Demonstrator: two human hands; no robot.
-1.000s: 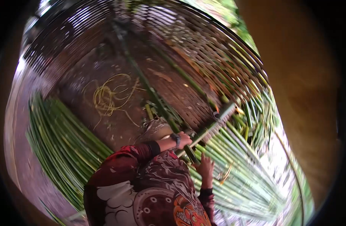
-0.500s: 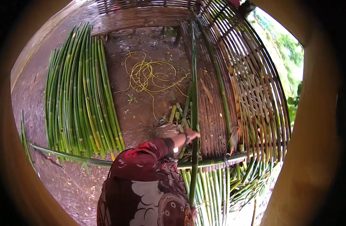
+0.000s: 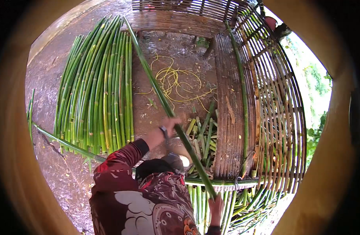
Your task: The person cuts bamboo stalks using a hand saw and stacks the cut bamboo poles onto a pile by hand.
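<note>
A long green bamboo pole (image 3: 191,152) slants across the view, its far end up near the stack at the upper left. My left hand (image 3: 172,124), slightly blurred and with a dark band on the wrist, is closed around the pole's middle; part of the fingers is hidden by it. Near the lower end, my right hand (image 3: 216,205) grips the same pole. Left of the pole lies a large stack of green bamboo poles (image 3: 97,90) on the ground. Short bamboo offcuts (image 3: 203,137) are heaped just right of my left hand.
A yellow hose or cord (image 3: 172,80) lies coiled on the dirt floor. Along the right runs a slatted bench (image 3: 231,117) with a lattice backrest (image 3: 278,98). A bamboo crosspiece (image 3: 66,143) spans the front. More cut bamboo (image 3: 254,207) lies at the lower right.
The pole has swung from nearly upright in view to a slant, its far end moving left toward the stack. My left hand has moved left with it, and my right hand now shows more.
</note>
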